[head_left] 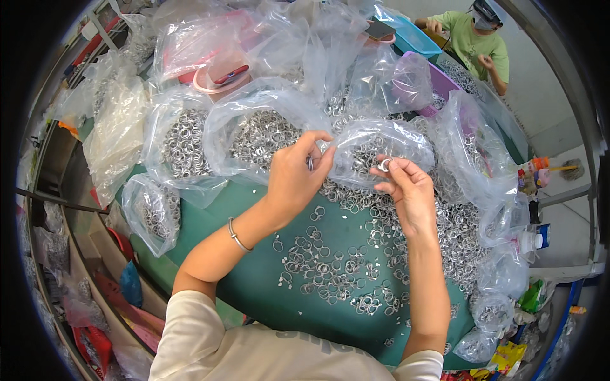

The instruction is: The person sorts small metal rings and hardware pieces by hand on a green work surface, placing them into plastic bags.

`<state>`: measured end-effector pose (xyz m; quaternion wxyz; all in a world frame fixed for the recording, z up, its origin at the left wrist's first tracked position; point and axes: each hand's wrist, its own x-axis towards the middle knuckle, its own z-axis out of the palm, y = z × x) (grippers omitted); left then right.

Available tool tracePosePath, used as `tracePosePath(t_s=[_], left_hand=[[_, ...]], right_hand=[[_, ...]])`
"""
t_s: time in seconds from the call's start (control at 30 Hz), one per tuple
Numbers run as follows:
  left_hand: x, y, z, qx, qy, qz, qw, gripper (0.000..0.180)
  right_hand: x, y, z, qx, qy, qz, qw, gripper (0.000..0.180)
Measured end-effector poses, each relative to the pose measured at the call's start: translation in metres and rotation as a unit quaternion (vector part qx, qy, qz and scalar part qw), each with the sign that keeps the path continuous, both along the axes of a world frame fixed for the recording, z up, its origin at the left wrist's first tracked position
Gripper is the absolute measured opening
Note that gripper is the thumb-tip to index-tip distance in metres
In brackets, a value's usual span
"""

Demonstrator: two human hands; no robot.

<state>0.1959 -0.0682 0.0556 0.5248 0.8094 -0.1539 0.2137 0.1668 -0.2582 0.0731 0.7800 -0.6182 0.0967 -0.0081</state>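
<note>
My right hand [410, 190] pinches a small silver metal ring [384, 165] between thumb and fingertips, in front of an open clear plastic bag [406, 143] of rings. To its left, my left hand [295, 174] is closed, its fingers curled inward beside another open bag [222, 117] full of silver pieces. A silvery glint shows between those fingers, but what they hold is mostly hidden. A metal bangle circles my left wrist. Below both hands, loose silver rings [330, 273] lie scattered on the green tabletop [248, 279].
A large heap of rings [454, 241] covers the table's right side. More ring-filled bags [184, 143] stand along the left and back. A pink tub [219, 82] with a red tool, a purple basin [441, 79] and a blue basin [406, 35] sit behind. A person in green [476, 47] is at the far right.
</note>
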Motion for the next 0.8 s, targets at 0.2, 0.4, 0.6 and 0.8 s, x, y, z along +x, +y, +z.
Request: tracePosePath(t_s=[0.2,0.4,0.6,0.8], left_hand=[[-0.020,-0.006,-0.002,-0.032,-0.012,-0.029,0.999,0.013],[-0.061,-0.003,-0.001,-0.028,0.118,-0.136,0.983,0.008],[-0.092,0.002,-0.020,0.009,0.232,-0.216,0.948,0.010],[-0.126,-0.002,-0.037,0.066,0.250,-0.241,0.935,0.008]], right_hand=[[0.000,0.003,-0.012,-0.364,-0.122,-0.038,0.923,0.014],[-0.070,-0.010,-0.006,-0.054,0.026,0.054,0.997,0.012],[-0.148,-0.028,-0.034,-0.010,0.108,0.057,0.993,0.012],[-0.218,-0.048,-0.066,-0.099,0.102,-0.001,0.990,0.011]])
